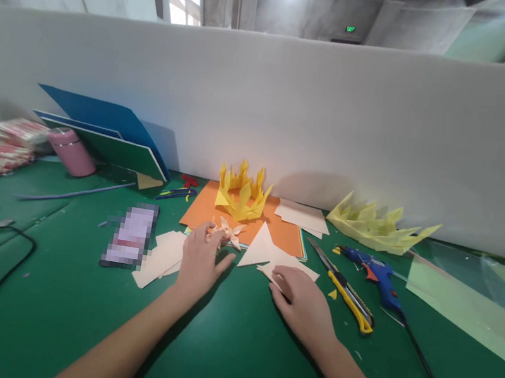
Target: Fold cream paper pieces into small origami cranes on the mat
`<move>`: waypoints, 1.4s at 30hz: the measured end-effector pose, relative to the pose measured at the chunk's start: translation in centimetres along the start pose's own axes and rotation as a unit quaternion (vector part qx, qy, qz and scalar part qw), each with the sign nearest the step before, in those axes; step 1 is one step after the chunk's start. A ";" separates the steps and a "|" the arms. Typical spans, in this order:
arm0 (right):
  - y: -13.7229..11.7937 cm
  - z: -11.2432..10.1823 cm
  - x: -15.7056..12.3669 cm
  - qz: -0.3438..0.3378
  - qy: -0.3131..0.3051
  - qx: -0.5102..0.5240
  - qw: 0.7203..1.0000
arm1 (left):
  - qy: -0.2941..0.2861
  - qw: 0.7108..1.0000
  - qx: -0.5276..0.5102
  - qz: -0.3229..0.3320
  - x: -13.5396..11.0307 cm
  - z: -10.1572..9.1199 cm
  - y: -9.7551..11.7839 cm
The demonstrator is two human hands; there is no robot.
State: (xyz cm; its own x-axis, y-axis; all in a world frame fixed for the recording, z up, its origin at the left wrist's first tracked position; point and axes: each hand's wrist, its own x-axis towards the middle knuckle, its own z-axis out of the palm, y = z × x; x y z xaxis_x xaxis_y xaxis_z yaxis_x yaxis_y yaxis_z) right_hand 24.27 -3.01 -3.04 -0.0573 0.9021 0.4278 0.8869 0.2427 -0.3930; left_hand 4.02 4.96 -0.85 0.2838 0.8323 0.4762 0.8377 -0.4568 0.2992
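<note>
My left hand (201,264) reaches over the table with its thumb spread away from bent fingers. Its fingertips are at a small cluster of folded pale pink paper pieces (231,233), partly covered by the hand; whether they touch is unclear. Beneath and beside that hand lie pale pink paper sheets (159,258). My right hand (304,302) rests its bent fingers at the near edge of more pale pink paper sheets (291,263), thumb apart from them. Between the hands, a pale pink folded paper triangle (258,247) points away from me.
Behind stands a yellow paper crown (242,200) on orange paper (202,203). Rightward are a pale yellow paper crown (378,228), a yellow utility knife (349,303) and a blue glue gun (377,276) with its cord. Leftward are a blurred-out phone (131,235) and a pink bottle (71,152).
</note>
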 end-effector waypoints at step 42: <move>-5.6 0.5 -1.6 -0.043 -0.027 0.300 0.953 | -0.186 0.899 -0.380 -0.110 -6.1 -2.0 1.9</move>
State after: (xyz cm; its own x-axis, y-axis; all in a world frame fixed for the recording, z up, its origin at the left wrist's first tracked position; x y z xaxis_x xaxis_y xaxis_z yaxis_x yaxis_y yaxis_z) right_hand 19.14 -5.68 -1.92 -0.1559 0.8824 0.4440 0.4568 0.4629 -0.7597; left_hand 2.96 -1.59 -1.50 0.4048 0.9118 0.0691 0.3721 -0.2333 0.8984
